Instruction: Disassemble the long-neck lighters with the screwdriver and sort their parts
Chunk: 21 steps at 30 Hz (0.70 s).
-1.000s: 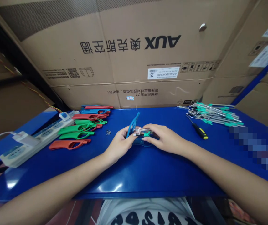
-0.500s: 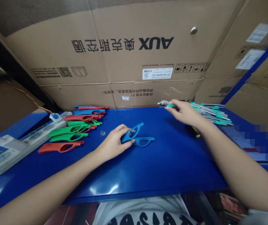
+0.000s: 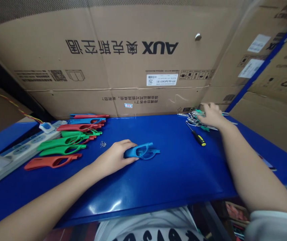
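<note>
My left hand [image 3: 117,155] is closed round the wide end of a blue plastic lighter handle shell [image 3: 143,147], a little above the table. A second blue handle shell [image 3: 156,152] is right behind and below it, partly covered. My right hand [image 3: 211,115] is over a pile of metal lighter rods with green parts [image 3: 196,118]. Its thumb and fingers are apart at the pile, and the fingertips are partly hidden. Just in front of the pile lies a black and yellow screwdriver [image 3: 198,138].
Several red, green and blue handle shells [image 3: 63,145] are stacked at the left, beside a white power strip [image 3: 20,154]. A small heap of screws [image 3: 103,144] lies near my left hand. A large cardboard sheet [image 3: 123,20] stands behind the blue table [image 3: 173,180].
My right hand has moved rightward from the near end of the rods to over the pile, uncovering the screwdriver. My left hand has lowered and levelled its blue shell. The view has shifted slightly.
</note>
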Each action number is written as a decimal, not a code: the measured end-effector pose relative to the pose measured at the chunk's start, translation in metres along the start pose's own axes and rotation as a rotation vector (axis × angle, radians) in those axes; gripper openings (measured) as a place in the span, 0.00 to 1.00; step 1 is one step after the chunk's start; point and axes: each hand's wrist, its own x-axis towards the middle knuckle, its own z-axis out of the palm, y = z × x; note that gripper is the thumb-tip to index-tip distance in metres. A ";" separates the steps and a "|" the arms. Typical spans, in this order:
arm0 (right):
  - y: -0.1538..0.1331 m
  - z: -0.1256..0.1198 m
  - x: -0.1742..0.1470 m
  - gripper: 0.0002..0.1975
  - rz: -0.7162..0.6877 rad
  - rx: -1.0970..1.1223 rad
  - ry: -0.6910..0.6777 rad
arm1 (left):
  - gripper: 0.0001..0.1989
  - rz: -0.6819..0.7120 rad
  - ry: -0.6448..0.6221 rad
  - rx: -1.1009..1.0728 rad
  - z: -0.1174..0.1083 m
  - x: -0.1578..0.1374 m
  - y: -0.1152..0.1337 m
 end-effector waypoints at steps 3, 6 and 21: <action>-0.058 -0.012 -0.008 0.30 -0.201 0.146 0.021 | 0.15 0.010 0.019 -0.004 0.000 -0.001 0.004; -0.126 -0.018 -0.032 0.24 -0.588 0.502 -0.186 | 0.16 0.044 0.018 -0.014 0.001 -0.002 0.006; -0.183 0.001 -0.070 0.25 -0.877 0.320 -0.423 | 0.21 0.073 -0.084 0.232 -0.008 -0.002 -0.003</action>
